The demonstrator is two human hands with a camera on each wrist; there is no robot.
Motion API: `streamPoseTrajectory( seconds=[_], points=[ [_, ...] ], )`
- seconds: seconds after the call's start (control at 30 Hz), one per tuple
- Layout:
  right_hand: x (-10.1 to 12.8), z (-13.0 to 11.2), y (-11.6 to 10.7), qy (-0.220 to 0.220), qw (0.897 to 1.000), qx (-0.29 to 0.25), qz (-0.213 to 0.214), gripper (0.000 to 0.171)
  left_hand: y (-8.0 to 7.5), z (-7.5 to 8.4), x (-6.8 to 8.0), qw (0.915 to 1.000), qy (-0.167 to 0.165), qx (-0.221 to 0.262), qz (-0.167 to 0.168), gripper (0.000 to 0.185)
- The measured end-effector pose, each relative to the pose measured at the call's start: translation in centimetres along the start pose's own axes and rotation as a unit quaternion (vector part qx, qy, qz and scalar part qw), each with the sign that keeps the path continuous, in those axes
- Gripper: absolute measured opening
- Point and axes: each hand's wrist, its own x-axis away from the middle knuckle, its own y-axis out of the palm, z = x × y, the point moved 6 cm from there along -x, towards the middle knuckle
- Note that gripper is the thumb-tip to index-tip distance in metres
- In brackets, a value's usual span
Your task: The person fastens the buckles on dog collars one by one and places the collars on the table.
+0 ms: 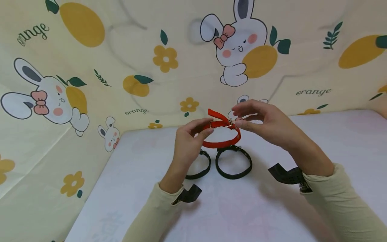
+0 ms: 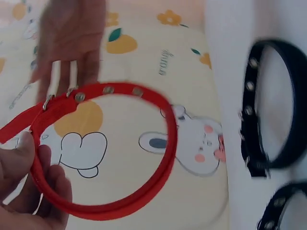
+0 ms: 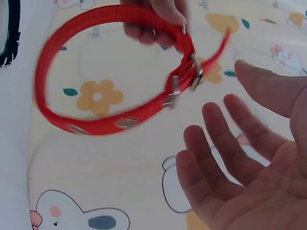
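1. While the left hand [image 1: 188, 141] pinches the red collar [image 1: 222, 133] aloft, the right hand [image 1: 263, 121] hangs released at its 3 o'clock, fingers straight beside the buckle [image 3: 184, 84].
2. Two black collars [image 1: 233, 164] lie on the white surface [image 1: 332, 141] at 6 o'clock below.
3. Risk, as judged: a single pinch may let the loop swing or drop onto them.

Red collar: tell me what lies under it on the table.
Under the raised red collar lie two black collars on the white table. The left hand covers part of the left black collar; the rest beneath it is hidden.
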Motion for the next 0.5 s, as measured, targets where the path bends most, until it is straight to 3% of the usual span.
streamPoseTrajectory(
  seconds=[0.13, 0.27, 0.5],
  points=[
    [0.0, -0.7, 1.2, -0.030, 0.999, 0.012, -0.018, 0.040, 0.5, 0.8, 0.5, 0.9959, 0.052, -0.073, -0.007, 0.028],
    [-0.2, -1.0, 2.0, -0.039, 0.999, 0.028, -0.005, 0.036, 0.7, 0.9, 0.6, 0.9949, 0.056, -0.084, -0.010, 0.028],
    [-0.1, -1.1, 1.8, -0.055, 0.996, 0.042, 0.057, 0.031, 1.1, 1.0, 0.6, 0.9943, 0.057, -0.084, -0.033, 0.031]
  ],
)
